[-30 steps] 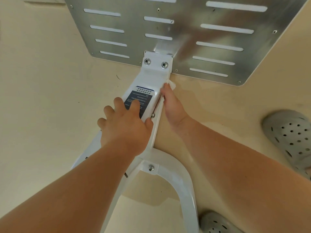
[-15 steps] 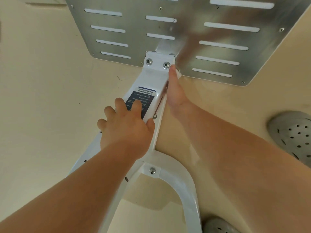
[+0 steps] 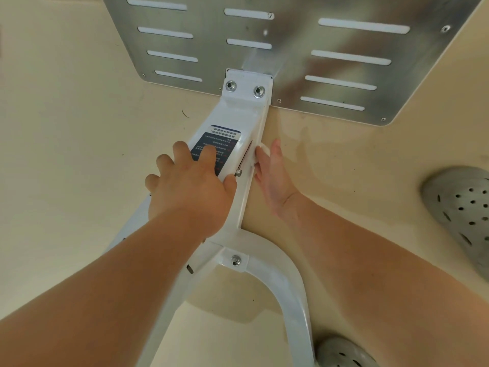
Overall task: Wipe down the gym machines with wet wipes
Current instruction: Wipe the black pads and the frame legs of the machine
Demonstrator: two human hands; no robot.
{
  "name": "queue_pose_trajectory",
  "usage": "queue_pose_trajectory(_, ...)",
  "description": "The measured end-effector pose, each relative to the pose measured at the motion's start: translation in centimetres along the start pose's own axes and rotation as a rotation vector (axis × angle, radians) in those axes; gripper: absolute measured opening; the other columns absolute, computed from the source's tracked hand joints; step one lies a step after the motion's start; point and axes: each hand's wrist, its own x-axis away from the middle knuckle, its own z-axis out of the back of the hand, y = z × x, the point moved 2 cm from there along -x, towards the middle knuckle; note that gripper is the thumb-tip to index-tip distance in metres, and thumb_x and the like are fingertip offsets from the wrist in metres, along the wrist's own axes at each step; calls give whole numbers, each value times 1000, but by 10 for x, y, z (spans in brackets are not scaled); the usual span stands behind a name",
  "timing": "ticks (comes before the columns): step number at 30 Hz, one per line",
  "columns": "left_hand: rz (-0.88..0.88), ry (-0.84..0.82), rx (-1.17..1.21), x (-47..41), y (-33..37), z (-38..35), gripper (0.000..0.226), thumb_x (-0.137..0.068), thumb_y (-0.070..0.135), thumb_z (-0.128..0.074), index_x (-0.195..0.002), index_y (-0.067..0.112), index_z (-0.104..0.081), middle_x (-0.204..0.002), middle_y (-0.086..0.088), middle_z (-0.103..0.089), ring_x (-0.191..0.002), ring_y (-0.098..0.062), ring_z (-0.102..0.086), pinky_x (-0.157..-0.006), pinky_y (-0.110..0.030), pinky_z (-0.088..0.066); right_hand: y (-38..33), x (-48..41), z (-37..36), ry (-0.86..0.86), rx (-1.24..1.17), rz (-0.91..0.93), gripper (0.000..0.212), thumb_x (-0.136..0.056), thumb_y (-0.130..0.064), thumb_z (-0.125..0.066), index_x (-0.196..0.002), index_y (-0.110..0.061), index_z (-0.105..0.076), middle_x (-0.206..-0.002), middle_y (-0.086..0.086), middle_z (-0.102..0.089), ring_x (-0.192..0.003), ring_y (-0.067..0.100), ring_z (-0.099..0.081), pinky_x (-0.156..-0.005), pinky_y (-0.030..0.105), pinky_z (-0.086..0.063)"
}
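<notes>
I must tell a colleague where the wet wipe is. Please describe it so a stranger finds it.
From the large slotted silver metal plate, a white painted metal beam runs toward the camera. Against its right side the right hand holds a small crumpled white wet wipe, soft, unlike the smooth beam.

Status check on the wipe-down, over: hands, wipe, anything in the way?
Left hand flat on white frame, over its label. Right hand holds wet wipe against frame's right side. Small bolt sticks out beside the wipe.

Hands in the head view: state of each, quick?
Left hand: open, resting flat on the label of the white frame.
Right hand: holding the wet wipe against that frame's side.
</notes>
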Motion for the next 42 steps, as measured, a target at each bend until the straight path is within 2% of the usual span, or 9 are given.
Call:
queue_pose_trajectory(9,12,2,-8,-2,-3,-3,51,-95,57,-38,-134,25,-36,-121,-8,-34,-97,-27,-29,-84,-46,-37,22,13,-9,-7,4,-12,104,-73,-100,-20,-158,-41,-32,-160,-22,-37,-148,0,-30,-128,39,-11)
queue_pose_trajectory(13,11,0,-5,-1,-1,-2,51,-95,58,-38,-135,25,-36,-120,-8,-34,-96,-27,-28,-81,-45,-35,42,35,3,-35,-95,-121,96,-90,-85,-1,-161,-26,-28,-165,-15,-29,-149,2,-28,-129,37,-7)
queue_pose_trajectory(17,9,-1,-4,-1,0,0,51,-96,58,-37,-135,25,-36,-120,-7,-34,-96,-27,-28,-82,-45,-35,25,34,6,-45,-152,-99,102,-89,-86,1,-162,-20,-23,-167,-9,-25,-154,8,-23,-130,39,-6)
queue_pose_trajectory(22,7,0,-17,-3,-1,0,51,-96,57,-37,-137,26,-35,-122,-8,-34,-97,-27,-27,-81,-44,-34,17,8,1,-47,-222,-58,120,-65,-101,-20,-162,-30,-25,-164,-11,-35,-151,8,-30,-129,42,-11)
queue_pose_trajectory(26,11,-10,-22,-4,-1,0,47,-96,56,-38,-131,25,-38,-120,-8,-34,-96,-28,-29,-80,-45,-34,47,32,-3,-76,-220,-150,103,-83,-92,-1,-160,-30,-28,-154,-18,-46,-148,5,-34,-129,38,-9)
queue_pose_trajectory(30,6,-12,-28,-3,1,-1,48,-96,56,-38,-131,24,-40,-121,-9,-34,-96,-28,-28,-80,-46,-35,85,59,-7,-140,-202,-307,103,-84,-90,1,-161,-26,-28,-160,-14,-38,-151,7,-28,-129,39,-3)
queue_pose_trajectory(34,5,-1,-17,-5,0,1,51,-96,56,-38,-135,23,-39,-123,-10,-35,-96,-28,-27,-82,-47,-36,68,55,-10,-132,-184,-298,99,-88,-86,2,-153,-26,-42,-129,-22,-63,-136,6,-45,-127,36,-11)
queue_pose_trajectory(38,7,-11,-6,-3,1,-1,51,-96,57,-39,-134,23,-40,-124,-10,-35,-106,-33,-36,-85,-49,-38,31,39,-6,-27,-206,-170,98,-91,-82,3,-159,-21,-32,-138,-27,-45,-148,8,-31,-128,36,-6)
queue_pose_trajectory(42,-1,-22,-8,-2,1,-2,51,-96,57,-40,-134,23,-39,-127,-11,-35,-110,-35,-38,-88,-52,-39,36,31,-10,-2,-165,-142,93,-91,-83,0,-160,-28,-30,-157,-14,-43,-145,5,-36,-128,37,-9)
